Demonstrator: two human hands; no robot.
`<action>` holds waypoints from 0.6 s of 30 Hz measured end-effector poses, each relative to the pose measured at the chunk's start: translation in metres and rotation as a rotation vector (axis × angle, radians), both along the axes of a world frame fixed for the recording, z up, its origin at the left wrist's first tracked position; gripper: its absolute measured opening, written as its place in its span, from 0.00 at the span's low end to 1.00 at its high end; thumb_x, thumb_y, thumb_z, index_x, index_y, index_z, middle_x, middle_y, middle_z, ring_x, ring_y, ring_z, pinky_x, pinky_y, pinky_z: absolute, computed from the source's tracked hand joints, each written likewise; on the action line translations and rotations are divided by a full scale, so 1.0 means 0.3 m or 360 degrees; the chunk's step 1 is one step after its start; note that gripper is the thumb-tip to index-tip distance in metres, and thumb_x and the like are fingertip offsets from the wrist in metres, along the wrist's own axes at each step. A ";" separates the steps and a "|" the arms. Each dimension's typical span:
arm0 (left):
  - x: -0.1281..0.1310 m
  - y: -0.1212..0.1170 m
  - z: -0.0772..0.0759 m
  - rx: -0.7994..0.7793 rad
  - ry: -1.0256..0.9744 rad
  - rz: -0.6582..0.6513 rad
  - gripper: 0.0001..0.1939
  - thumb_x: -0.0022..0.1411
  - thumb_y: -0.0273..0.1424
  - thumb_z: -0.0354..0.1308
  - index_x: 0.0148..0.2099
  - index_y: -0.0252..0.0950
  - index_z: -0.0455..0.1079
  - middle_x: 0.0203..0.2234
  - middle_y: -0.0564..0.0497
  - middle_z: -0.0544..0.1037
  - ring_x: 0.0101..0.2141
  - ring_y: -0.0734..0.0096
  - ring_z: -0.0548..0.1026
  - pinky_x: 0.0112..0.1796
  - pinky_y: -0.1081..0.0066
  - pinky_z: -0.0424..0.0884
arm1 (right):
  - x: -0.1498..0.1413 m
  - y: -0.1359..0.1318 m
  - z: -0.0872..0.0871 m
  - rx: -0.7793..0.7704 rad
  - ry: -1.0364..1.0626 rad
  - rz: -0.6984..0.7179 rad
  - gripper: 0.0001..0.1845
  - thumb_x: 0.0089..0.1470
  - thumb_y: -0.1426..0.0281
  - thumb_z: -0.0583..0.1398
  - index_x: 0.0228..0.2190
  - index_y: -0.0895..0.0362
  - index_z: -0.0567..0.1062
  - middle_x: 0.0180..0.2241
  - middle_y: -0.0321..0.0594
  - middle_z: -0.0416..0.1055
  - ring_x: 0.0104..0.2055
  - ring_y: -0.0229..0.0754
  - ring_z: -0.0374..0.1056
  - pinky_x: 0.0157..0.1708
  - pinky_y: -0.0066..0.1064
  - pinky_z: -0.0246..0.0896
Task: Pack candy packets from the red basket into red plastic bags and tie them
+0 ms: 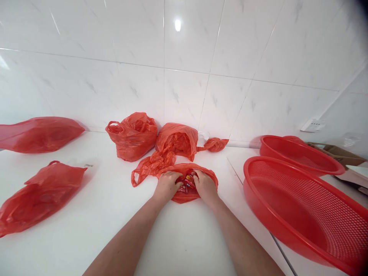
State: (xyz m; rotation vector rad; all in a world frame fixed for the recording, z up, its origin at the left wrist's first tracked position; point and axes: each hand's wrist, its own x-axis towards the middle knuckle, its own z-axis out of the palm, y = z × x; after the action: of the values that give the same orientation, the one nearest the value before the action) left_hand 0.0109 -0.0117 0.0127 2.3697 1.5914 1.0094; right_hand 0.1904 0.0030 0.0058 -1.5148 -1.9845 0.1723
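Observation:
Down in the mouth of an open red plastic bag, several small, shiny red packets show, one with a yellow patch. My left hand reaches in from the left side, its fingers curled against the packets. From the right, my right hand is also inside the bag, with its thumb and fingers closed about the packets at that side. Parts of the fingertips of both hands are hidden by the packets and the bag's folds.
Behind stand two fuller red bags against the tiled wall, with crumpled bag plastic in front. Further red bags lie left. Two red perforated baskets stand right, near a cardboard box.

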 end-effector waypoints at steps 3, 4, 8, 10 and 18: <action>0.001 -0.001 0.001 -0.0010 0.0005 -0.0049 0.14 0.53 0.23 0.59 0.41 0.42 0.75 0.36 0.51 0.80 0.38 0.64 0.75 0.43 0.64 0.68 | 0.005 0.017 -0.032 -0.0114 0.0024 0.0067 0.20 0.60 0.69 0.49 0.52 0.55 0.69 0.45 0.46 0.73 0.45 0.47 0.70 0.44 0.38 0.62; 0.001 -0.001 0.000 -0.0007 0.0008 -0.0074 0.15 0.53 0.22 0.58 0.42 0.43 0.75 0.36 0.52 0.80 0.39 0.64 0.75 0.43 0.65 0.68 | 0.005 0.019 -0.038 -0.0129 0.0037 0.0083 0.20 0.60 0.69 0.49 0.52 0.55 0.68 0.46 0.46 0.73 0.46 0.47 0.70 0.44 0.38 0.62; 0.000 0.002 -0.008 0.0030 0.0023 -0.0136 0.18 0.53 0.20 0.55 0.43 0.44 0.75 0.36 0.52 0.80 0.39 0.65 0.75 0.44 0.64 0.67 | 0.006 0.022 -0.042 -0.0170 0.0096 0.0135 0.23 0.58 0.70 0.50 0.55 0.54 0.65 0.50 0.45 0.71 0.49 0.47 0.68 0.47 0.38 0.61; 0.002 0.002 -0.012 0.0043 0.0028 -0.0150 0.17 0.54 0.20 0.54 0.43 0.44 0.75 0.36 0.52 0.80 0.39 0.65 0.75 0.44 0.64 0.67 | 0.007 0.020 -0.036 -0.0250 0.0101 0.0138 0.25 0.57 0.70 0.51 0.57 0.55 0.63 0.49 0.46 0.71 0.48 0.47 0.69 0.46 0.38 0.61; 0.015 -0.007 -0.014 0.0060 0.0060 -0.0148 0.19 0.52 0.19 0.52 0.41 0.44 0.75 0.34 0.52 0.79 0.37 0.67 0.74 0.42 0.66 0.67 | 0.005 0.032 -0.034 -0.0169 0.0252 0.0143 0.25 0.50 0.75 0.54 0.51 0.58 0.68 0.50 0.47 0.68 0.51 0.46 0.64 0.51 0.38 0.59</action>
State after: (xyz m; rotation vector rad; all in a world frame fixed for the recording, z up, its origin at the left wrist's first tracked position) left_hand 0.0154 -0.0138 0.0085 2.4764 1.4717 0.9910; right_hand 0.1919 0.0126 -0.0043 -1.4304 -1.9439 0.4285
